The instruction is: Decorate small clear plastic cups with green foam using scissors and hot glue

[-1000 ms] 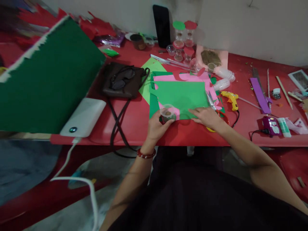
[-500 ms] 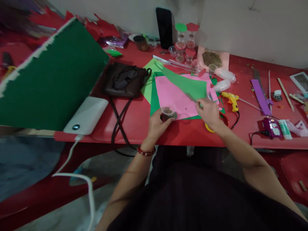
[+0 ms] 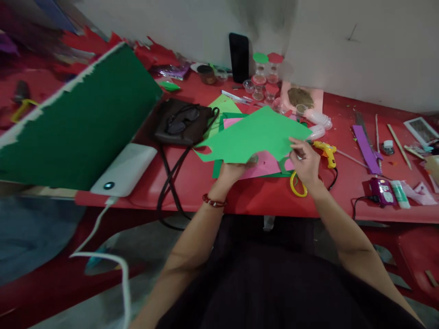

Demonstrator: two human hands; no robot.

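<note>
My right hand [image 3: 305, 160] pinches the right corner of a bright green paper sheet [image 3: 254, 135] and holds it lifted above the red table [image 3: 267, 203]. My left hand [image 3: 231, 172] reaches under the sheet's near edge, and the paper covers its fingers. Only a sliver of the small clear cup [image 3: 254, 158] that it grips shows. Under the raised sheet a pink sheet [image 3: 264, 165] lies on a darker green one. Yellow-handled scissors [image 3: 297, 185] lie just below my right hand.
A large dark green board [image 3: 75, 119] leans at the left over a white power bank [image 3: 125, 169] with a cable. A brown bag [image 3: 181, 121], a yellow glue gun [image 3: 325, 150], a black phone [image 3: 239, 57], small cup stacks [image 3: 265, 73] and a purple strip [image 3: 365, 141] lie around.
My right hand picked up the green sheet by its corner and raised it off the pink sheet, swinging it left over my left hand and the cup.
</note>
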